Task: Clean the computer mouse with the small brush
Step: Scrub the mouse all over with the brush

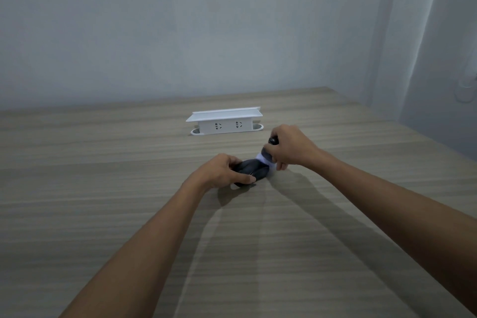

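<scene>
A dark grey computer mouse [254, 170] lies on the wooden table [103, 188], a little past the middle. My left hand [222, 170] grips its left side, thumb along the near edge, and covers part of it. My right hand [289, 146] is closed around a small brush [267, 155] with a dark handle. The handle's round end sticks out above my fist. Its white bristles touch the mouse's right end.
A white pop-up socket box [225, 121] with two outlets stands on the table behind the hands, near the grey wall. To the right, a wall corner meets the table's right edge. My forearms cast shadows on the near part of the table.
</scene>
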Demonstrator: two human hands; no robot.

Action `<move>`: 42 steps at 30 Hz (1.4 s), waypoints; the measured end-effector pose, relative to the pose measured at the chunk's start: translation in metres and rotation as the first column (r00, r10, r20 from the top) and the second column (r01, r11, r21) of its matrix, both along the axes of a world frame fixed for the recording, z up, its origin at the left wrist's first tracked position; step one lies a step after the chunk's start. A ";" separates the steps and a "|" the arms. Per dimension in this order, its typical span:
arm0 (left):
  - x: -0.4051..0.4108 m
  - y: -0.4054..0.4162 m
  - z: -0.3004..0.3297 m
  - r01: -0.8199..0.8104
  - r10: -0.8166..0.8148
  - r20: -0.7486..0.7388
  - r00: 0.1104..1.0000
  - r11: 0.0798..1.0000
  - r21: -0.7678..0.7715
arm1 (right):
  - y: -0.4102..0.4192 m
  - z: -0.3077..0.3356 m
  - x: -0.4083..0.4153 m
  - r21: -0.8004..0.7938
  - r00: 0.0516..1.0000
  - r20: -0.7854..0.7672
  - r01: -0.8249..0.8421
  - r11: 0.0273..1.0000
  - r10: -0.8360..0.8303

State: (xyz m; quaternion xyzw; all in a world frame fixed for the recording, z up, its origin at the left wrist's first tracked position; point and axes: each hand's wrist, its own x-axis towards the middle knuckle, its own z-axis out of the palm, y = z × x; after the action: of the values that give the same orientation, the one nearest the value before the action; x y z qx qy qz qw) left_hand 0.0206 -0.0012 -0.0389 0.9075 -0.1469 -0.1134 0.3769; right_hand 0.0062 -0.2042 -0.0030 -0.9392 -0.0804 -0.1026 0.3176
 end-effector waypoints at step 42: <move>0.000 0.000 0.001 -0.001 0.001 0.010 1.000 1.000 -0.013 | 0.002 -0.006 -0.009 0.198 0.986 -0.104 -0.108 0.974 0.131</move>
State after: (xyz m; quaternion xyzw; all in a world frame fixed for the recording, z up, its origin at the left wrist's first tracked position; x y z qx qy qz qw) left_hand 0.0206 -0.0013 -0.0383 0.9056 -0.1493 -0.1076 0.3822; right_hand -0.0026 -0.2025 -0.0085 -0.9021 -0.1080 -0.0355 0.4164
